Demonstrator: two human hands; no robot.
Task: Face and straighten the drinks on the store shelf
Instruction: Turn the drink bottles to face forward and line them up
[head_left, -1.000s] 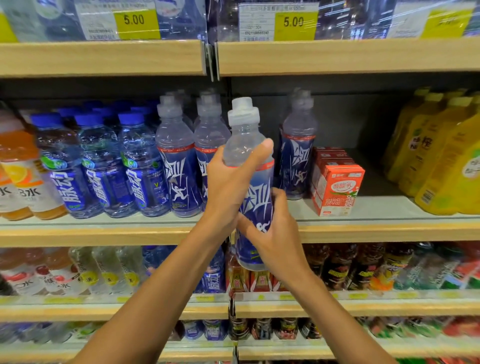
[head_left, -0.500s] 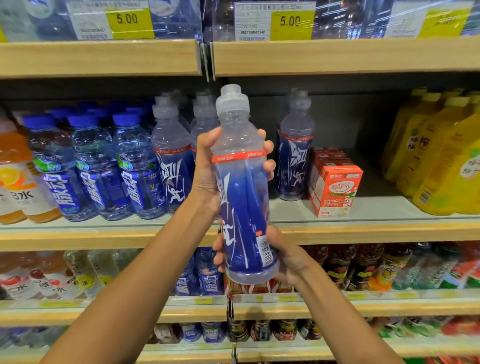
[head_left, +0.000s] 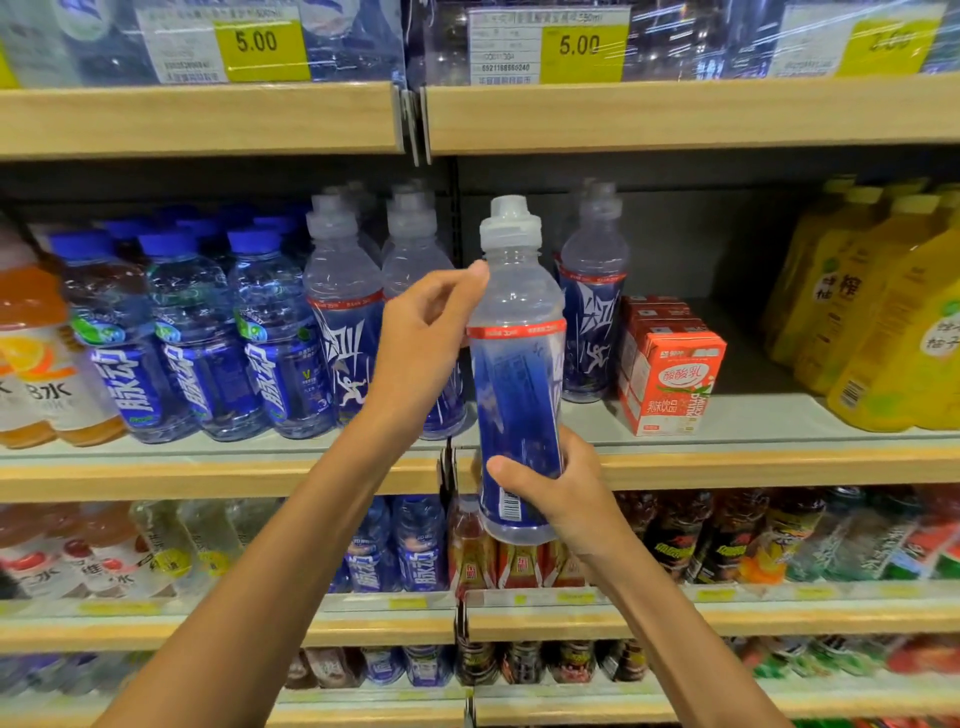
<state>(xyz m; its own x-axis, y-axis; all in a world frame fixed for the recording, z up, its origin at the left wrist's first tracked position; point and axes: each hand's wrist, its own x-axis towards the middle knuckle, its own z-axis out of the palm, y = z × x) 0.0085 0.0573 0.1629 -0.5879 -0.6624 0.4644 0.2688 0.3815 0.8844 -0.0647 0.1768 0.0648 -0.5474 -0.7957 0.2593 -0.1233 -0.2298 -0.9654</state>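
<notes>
The left hand (head_left: 423, 343), fingertips hidden, is gripping the blue bottle (head_left: 519, 395) near its red band. The right hand (head_left: 563, 493) is clasping its base, upright before the shelf (head_left: 779, 462). The bottle is sitting further right than before.

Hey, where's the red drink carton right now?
In the head view, the red carton stands on the middle shelf, right of centre, beside a standing blue bottle and left of the yellow bottles.

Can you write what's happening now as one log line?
left grip: holds sports drink bottle by red band | right grip: holds its bottom | bottle: upright, in front of shelf, barcode facing camera
</notes>
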